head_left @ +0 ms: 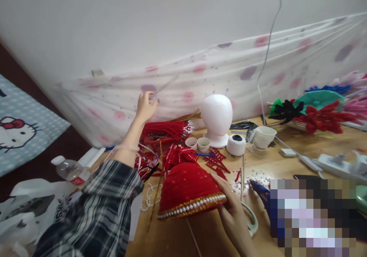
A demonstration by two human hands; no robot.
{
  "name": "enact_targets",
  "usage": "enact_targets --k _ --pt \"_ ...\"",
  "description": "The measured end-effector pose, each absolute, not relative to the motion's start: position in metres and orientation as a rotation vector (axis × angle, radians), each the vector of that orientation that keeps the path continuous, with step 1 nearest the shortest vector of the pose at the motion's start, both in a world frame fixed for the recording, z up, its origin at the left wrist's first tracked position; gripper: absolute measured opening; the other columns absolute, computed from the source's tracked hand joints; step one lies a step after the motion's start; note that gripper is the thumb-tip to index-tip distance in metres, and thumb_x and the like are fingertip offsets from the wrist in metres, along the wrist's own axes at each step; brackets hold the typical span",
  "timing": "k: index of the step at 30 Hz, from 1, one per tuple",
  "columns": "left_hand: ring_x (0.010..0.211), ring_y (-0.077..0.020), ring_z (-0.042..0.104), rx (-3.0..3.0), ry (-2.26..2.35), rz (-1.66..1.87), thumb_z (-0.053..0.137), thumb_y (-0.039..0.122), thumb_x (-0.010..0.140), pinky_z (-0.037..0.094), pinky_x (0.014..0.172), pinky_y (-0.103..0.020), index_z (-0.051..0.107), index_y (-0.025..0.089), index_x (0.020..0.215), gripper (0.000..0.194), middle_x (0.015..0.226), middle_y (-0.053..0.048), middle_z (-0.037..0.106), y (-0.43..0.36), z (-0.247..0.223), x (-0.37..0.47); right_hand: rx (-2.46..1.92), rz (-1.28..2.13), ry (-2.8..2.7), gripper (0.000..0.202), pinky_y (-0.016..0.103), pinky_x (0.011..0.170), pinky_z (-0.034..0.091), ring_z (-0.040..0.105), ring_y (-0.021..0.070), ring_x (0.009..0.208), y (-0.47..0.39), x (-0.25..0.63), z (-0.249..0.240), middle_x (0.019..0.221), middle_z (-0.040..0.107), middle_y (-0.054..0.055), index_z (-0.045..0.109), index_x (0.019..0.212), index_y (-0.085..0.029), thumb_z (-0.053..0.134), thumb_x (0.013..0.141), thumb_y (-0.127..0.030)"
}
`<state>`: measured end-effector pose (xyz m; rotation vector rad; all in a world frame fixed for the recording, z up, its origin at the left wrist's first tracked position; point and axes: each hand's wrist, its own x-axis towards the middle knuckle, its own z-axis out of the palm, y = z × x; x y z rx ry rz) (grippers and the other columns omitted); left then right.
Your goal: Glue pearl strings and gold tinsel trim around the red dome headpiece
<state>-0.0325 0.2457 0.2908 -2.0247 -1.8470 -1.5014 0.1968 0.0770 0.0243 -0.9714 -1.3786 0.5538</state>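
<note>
A red velvet cap (187, 184), edged with a row of pearl beads and gold trim, is tilted above the wooden table in front of me. My right hand (231, 201) grips its right side, thumb at the beaded rim and fingers over the velvet. Out in front on the left, my left hand (147, 106) is raised in the air with its fingers curled into a pinch. Whatever those fingers hold, if anything, is too small to see. Red beaded trimmings (177, 153) lie just behind the cap.
Behind the cap stand a white foam head (217, 115), a thread spool (236, 145), small cups (203, 145) and stacked paper cups (263, 137). A glue gun (259, 192), scissors (251, 220) and a power strip (341, 165) lie right. At left rests a plastic bottle (70, 169).
</note>
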Motion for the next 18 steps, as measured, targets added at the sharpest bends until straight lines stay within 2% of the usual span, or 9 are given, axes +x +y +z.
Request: enact_targets --k 3,5,6,8,10,13,15,16,18 --pt "0.151 -0.0428 0.025 -2.170 -1.890 -1.258 0.059 0.045 0.096 0.013 0.123 -0.062 0.052 0.011 0.142 0.057 0.163 -0.012 0.034 0.244 0.278 -0.030 -0.960 0.567 -1.387 0.057 0.036 0.105 0.052 0.060 0.0214 0.130 0.075 0.197 0.027 0.139 0.065 0.001 0.061 0.139 -0.042 0.055 0.091 -0.011" --pt "0.152 -0.0460 0.017 -2.254 -1.914 -1.126 0.064 0.047 0.093 0.010 0.123 -0.062 0.052 0.009 0.143 0.063 0.164 -0.013 0.033 0.227 0.273 -0.036 -0.961 0.592 -1.386 0.055 0.037 0.108 0.050 0.059 0.0210 0.132 0.075 0.197 0.026 0.139 0.065 0.001 0.061 0.138 -0.042 0.055 0.093 -0.013" --pt "0.151 -0.0458 0.021 -2.299 -1.929 -1.064 0.065 0.047 0.091 0.013 0.122 -0.060 0.053 0.006 0.141 0.066 0.161 -0.015 0.038 0.213 0.270 -0.041 -0.964 0.616 -1.381 0.053 0.037 0.108 0.049 0.058 0.0211 0.133 0.075 0.196 0.025 0.140 0.064 0.001 0.060 0.139 -0.042 0.055 0.094 -0.014" --pt "0.141 -0.0414 0.044 -2.365 -1.980 -0.964 0.073 0.039 0.085 0.025 0.118 -0.057 0.063 0.005 0.129 0.057 0.143 -0.018 0.060 0.175 0.262 -0.048 -0.971 0.664 -1.357 0.050 0.038 0.109 0.048 0.056 0.0221 0.135 0.075 0.193 0.024 0.142 0.064 0.002 0.061 0.138 -0.041 0.057 0.095 -0.017" --pt "0.114 -0.0321 0.066 -2.387 -2.048 -0.951 0.064 0.039 0.090 0.045 0.106 -0.050 0.073 0.015 0.113 0.035 0.120 -0.012 0.075 0.128 0.242 -0.048 -0.977 0.677 -1.310 0.046 0.039 0.109 0.048 0.055 0.0233 0.136 0.076 0.188 0.023 0.141 0.064 0.003 0.064 0.136 -0.038 0.057 0.095 -0.018" --pt "0.085 -0.0280 0.074 -2.551 -2.338 -1.007 0.054 0.042 0.093 0.057 0.082 -0.042 0.077 0.024 0.083 0.031 0.088 -0.006 0.080 0.059 0.192 -0.030 -0.987 0.652 -1.245 0.043 0.040 0.106 0.050 0.057 0.0235 0.132 0.076 0.179 0.028 0.139 0.065 0.003 0.066 0.133 -0.037 0.056 0.096 -0.018" --pt "0.086 -0.0283 0.075 -2.693 -2.499 -1.141 0.064 0.039 0.086 0.058 0.083 -0.041 0.080 0.024 0.086 0.021 0.090 -0.008 0.081 0.030 0.154 -0.013 -0.991 0.600 -1.239 0.043 0.039 0.102 0.052 0.059 0.0232 0.128 0.074 0.174 0.037 0.137 0.065 0.003 0.065 0.133 -0.036 0.054 0.097 -0.016" --pt "0.089 -0.0290 0.076 -2.688 -2.592 -1.322 0.068 0.038 0.084 0.059 0.085 -0.041 0.080 0.023 0.097 0.024 0.098 -0.011 0.081 0.023 0.138 -0.004 -0.989 0.547 -1.258 0.044 0.040 0.101 0.053 0.060 0.0229 0.126 0.072 0.171 0.044 0.136 0.065 0.003 0.064 0.134 -0.036 0.052 0.097 -0.014" --pt "0.116 -0.0317 0.069 -2.651 -2.560 -1.810 0.076 0.039 0.079 0.053 0.102 -0.046 0.071 0.023 0.127 0.051 0.131 -0.015 0.071 0.018 0.113 0.012 -0.959 0.391 -1.370 0.050 0.040 0.103 0.051 0.059 0.0221 0.126 0.066 0.168 0.060 0.135 0.063 0.004 0.062 0.137 -0.035 0.048 0.097 -0.009"
